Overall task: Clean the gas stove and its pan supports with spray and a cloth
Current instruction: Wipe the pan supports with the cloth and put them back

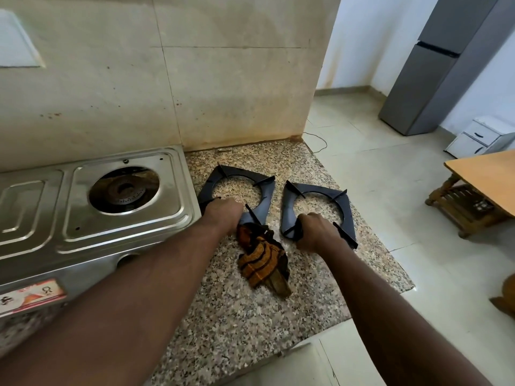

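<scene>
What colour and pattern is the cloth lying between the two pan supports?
The cloth is orange-brown with dark stripes; head view.

Beyond the fingers (306, 222) rose a stained beige wall (223, 79); to their right, pale floor tiles (390, 190), a grey fridge (434, 79), a wooden table (485, 174).

We see soft, even light, brightest at the far right by the white wall (351, 37). The steel stove (125, 235) carries mild glare. Shadows are faint. Wide-angle distortion bends the refrigerator (434, 79) and stretches the near edges; focus is sharp.
</scene>
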